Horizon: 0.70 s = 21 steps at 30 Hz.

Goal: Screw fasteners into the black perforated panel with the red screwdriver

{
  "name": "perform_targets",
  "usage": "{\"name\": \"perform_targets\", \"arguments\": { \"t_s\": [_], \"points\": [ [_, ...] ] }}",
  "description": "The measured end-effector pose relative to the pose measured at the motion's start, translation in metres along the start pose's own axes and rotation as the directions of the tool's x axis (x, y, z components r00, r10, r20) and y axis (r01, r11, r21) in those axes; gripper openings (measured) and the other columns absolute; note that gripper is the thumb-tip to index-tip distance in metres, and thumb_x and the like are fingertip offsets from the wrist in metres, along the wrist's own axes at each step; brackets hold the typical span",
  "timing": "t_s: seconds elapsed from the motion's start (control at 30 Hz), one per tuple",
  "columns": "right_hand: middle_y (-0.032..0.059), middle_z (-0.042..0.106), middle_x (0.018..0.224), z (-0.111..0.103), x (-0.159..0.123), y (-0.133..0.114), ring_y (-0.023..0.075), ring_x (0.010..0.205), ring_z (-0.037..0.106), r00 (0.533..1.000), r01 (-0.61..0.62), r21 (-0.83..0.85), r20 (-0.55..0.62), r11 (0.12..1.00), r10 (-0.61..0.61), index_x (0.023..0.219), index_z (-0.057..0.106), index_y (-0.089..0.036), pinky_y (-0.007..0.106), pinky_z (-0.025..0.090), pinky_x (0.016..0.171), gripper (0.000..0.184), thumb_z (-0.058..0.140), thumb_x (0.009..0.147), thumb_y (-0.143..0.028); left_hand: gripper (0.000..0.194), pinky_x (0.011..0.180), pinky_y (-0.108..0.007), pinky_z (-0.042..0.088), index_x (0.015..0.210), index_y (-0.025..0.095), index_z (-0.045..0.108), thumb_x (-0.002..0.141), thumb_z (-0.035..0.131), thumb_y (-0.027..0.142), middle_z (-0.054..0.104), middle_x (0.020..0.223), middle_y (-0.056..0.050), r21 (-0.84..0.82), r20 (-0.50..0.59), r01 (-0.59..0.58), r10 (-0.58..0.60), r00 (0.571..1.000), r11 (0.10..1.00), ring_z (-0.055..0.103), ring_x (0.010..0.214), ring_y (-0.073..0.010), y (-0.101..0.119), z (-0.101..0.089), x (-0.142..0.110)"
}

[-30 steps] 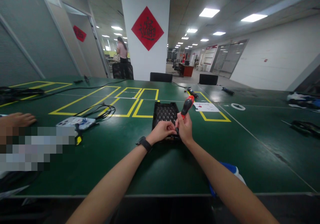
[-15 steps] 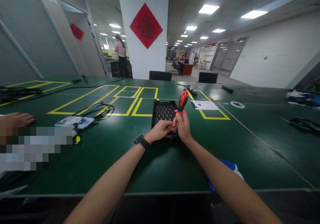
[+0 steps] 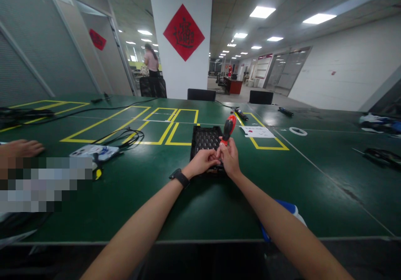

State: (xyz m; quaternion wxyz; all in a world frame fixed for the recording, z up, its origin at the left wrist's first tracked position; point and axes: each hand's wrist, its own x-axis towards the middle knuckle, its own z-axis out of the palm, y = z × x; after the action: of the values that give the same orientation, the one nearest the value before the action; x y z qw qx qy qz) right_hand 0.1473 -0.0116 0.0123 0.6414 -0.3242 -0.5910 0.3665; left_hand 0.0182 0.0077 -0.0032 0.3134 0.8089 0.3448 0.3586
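Observation:
A screwdriver (image 3: 230,124) with a red and black handle stands nearly upright, leaning slightly right. The fingers of my right hand (image 3: 231,160) are wrapped round its lower part. Its shaft and tip are hidden behind my fingers. My left hand (image 3: 203,161) is closed, its fingertips pinched together against the right hand's fingers; whatever is in them is too small or hidden to make out. Both hands are over the near part of a black tray-like case (image 3: 203,137) with a patterned, mesh-like inside, which lies on the green table (image 3: 200,213).
Left of me a co-worker's hand (image 3: 23,147) rests near a pale phone-like box (image 3: 94,151) and coiled black cables (image 3: 133,136). A paper sheet (image 3: 258,132) and a white ring (image 3: 298,131) lie to the right. A blue and white item (image 3: 290,208) is beside my right forearm.
The screwdriver handle has tipped very slightly and its visible colouring has shifted, with more black showing. Both hands keep nearly the same place on the case.

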Motion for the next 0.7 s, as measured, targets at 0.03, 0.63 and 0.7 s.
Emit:
{"name": "perform_targets", "arguments": {
  "t_s": [0.03, 0.63, 0.7],
  "points": [
    [-0.0081, 0.047, 0.050, 0.000, 0.000, -0.001, 0.0042, 0.038, 0.035, 1.000, -0.002, -0.004, 0.002, 1.000, 0.002, 0.106, 0.047, -0.019, 0.015, 0.029, 0.039, 0.027, 0.043, 0.085, -0.035, 0.018, 0.054, -0.017, 0.036, 0.072, 0.010, 0.056, 0.072, 0.060, 0.028, 0.052, 0.061, 0.003, 0.003, 0.003, 0.002, -0.002, 1.000, 1.000, 0.044, 0.056, -0.0070, 0.000, 0.000, 0.000],
    [0.0043, 0.060, 0.095, -0.019, 0.029, -0.007, 0.0084, 0.062, 0.054, 0.997, 0.027, -0.364, -0.054, 0.931, -0.050, 0.109, 0.053, -0.020, 0.021, 0.045, 0.057, 0.041, 0.029, 0.088, -0.045, 0.026, 0.070, -0.025, 0.047, 0.090, 0.011, 0.061, 0.081, 0.049, 0.033, 0.066, 0.075, -0.006, -0.219, -0.222, -0.082, 0.032, 0.974, 0.972, 0.061, 0.070, -0.0137, 0.015, -0.019, 0.001],
    [0.0087, 0.060, 0.098, -0.030, 0.040, -0.002, 0.0148, 0.081, 0.058, 0.992, -0.120, -0.684, -0.110, 0.720, 0.061, 0.101, 0.058, -0.016, 0.025, 0.047, 0.068, 0.037, 0.037, 0.086, -0.043, 0.028, 0.071, -0.025, 0.048, 0.092, 0.012, 0.058, 0.083, 0.045, 0.035, 0.066, 0.078, -0.006, -0.210, -0.376, -0.073, -0.012, 0.926, 0.975, 0.062, 0.072, -0.0138, 0.006, -0.030, 0.003]
  ]
}}
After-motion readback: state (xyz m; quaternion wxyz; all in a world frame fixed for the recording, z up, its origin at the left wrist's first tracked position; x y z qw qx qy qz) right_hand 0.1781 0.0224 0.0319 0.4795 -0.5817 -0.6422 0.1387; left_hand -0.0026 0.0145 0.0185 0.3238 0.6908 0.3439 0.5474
